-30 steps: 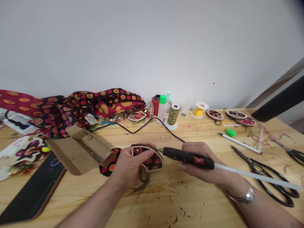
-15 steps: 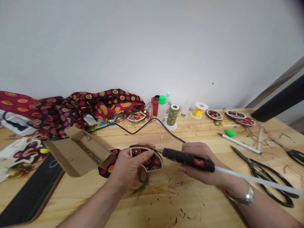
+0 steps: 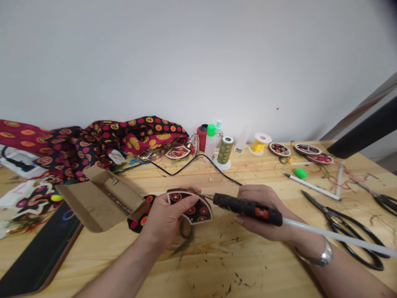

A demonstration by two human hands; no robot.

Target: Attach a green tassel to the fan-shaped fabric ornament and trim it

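My left hand (image 3: pixel 164 217) pinches a fan-shaped ornament (image 3: pixel 198 212) covered in dark patterned fabric, with a pale border and the thumb lying across its face. Olive threads (image 3: pixel 185 238) hang below it. Closed around a black hot glue gun (image 3: pixel 246 208) is my right hand (image 3: pixel 263 207), a long white glue stick (image 3: pixel 338 236) running out of the gun's rear. The nozzle points left and meets or nearly meets the ornament's upper right edge; exact contact is hard to make out. Behind my left hand lies a dark floral fabric piece (image 3: pixel 139 219).
An open cardboard box (image 3: pixel 102 203) and a black phone-like slab (image 3: pixel 40 244) lie left. Large scissors (image 3: pixel 344 231) and a white pencil (image 3: pixel 313 187) lie right. Along the wall stand a green thread spool (image 3: pixel 225 151), a green-capped bottle (image 3: pixel 210 142) and bunched fabric (image 3: pixel 124 136). A black cord (image 3: pixel 173 173) crosses behind.
Both hands stay nearly in place. The ornament has tilted slightly and shifted a little left; the glue gun remains at its upper right edge.
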